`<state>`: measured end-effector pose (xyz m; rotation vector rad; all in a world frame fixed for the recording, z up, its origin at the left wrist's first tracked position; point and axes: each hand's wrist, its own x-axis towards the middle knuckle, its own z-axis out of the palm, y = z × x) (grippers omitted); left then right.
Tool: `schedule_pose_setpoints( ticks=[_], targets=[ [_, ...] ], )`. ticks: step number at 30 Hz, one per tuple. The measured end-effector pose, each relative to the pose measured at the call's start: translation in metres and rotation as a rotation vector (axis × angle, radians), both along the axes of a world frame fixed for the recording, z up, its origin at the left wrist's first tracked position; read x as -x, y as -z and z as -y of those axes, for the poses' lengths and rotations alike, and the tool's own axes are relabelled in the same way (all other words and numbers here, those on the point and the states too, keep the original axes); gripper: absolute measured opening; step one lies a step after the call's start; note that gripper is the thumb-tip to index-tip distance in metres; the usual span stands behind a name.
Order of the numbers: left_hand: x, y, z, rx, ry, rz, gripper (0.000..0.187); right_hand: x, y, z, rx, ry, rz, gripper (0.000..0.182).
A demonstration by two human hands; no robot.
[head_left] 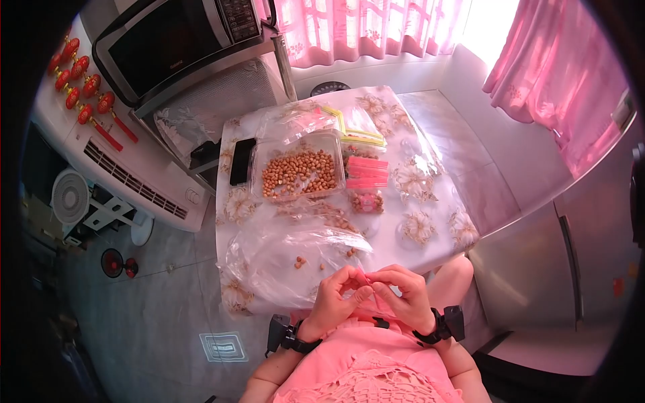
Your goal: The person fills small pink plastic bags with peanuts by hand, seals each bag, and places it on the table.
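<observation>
My left hand and my right hand meet at the near edge of the table, above my lap. Both are closed, thumbs and fingertips pinched together around something small and reddish-pink that I cannot make out. Just beyond them a crumpled clear plastic bag lies spread on the table, with a few loose brown nuts on it. Farther back stands a clear plastic box holding many round brown nuts. Right of the box are pink-topped packets and a small clear packet of nuts.
A black phone lies left of the box. Clear bags with yellow edging sit behind it. The table has a flowered cover. A microwave is at the back left, and a steel-coloured refrigerator stands on the right.
</observation>
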<state>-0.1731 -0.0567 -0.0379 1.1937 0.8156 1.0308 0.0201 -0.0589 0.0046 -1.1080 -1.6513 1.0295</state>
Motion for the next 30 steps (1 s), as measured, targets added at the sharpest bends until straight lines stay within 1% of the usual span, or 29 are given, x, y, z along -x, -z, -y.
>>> schedule_pose_setpoints(
  ticks=[2, 7, 10, 12, 14, 22, 24, 27, 29, 30],
  targets=[
    [0.001, -0.002, 0.002, 0.011, -0.006, 0.031, 0.019, 0.001, 0.002, 0.0, 0.035, -0.029, -0.08, 0.024],
    [0.008, 0.003, 0.004, 0.071, -0.029, 0.068, 0.015, 0.004, 0.013, -0.004, 0.007, -0.081, -0.06, 0.028],
    [0.011, 0.005, 0.002, 0.066, -0.068, 0.035, 0.02, 0.007, 0.011, -0.005, 0.017, -0.096, -0.081, 0.032],
    [0.012, 0.0, 0.001, 0.096, -0.033, 0.036, 0.013, 0.008, 0.011, -0.007, 0.039, -0.117, -0.103, 0.033],
    [0.013, -0.001, 0.001, 0.088, -0.039, 0.019, 0.013, 0.007, 0.013, -0.008, 0.044, -0.134, -0.066, 0.034],
    [0.017, 0.004, -0.001, 0.092, -0.03, -0.032, 0.012, 0.007, 0.024, -0.01, 0.042, -0.112, -0.111, 0.032],
    [0.017, 0.006, -0.001, 0.002, -0.041, -0.117, 0.011, 0.007, 0.025, -0.009, 0.055, -0.104, -0.125, 0.031],
    [0.016, 0.004, 0.0, -0.039, -0.041, -0.189, 0.011, 0.007, 0.024, -0.005, 0.09, -0.097, -0.107, 0.031],
    [0.014, 0.003, 0.001, -0.038, -0.04, -0.193, 0.011, 0.006, 0.023, -0.003, 0.124, -0.054, -0.051, 0.025],
    [0.012, 0.001, 0.0, -0.039, -0.041, -0.197, 0.012, 0.008, 0.022, -0.001, 0.125, -0.052, -0.052, 0.025]
  ],
)
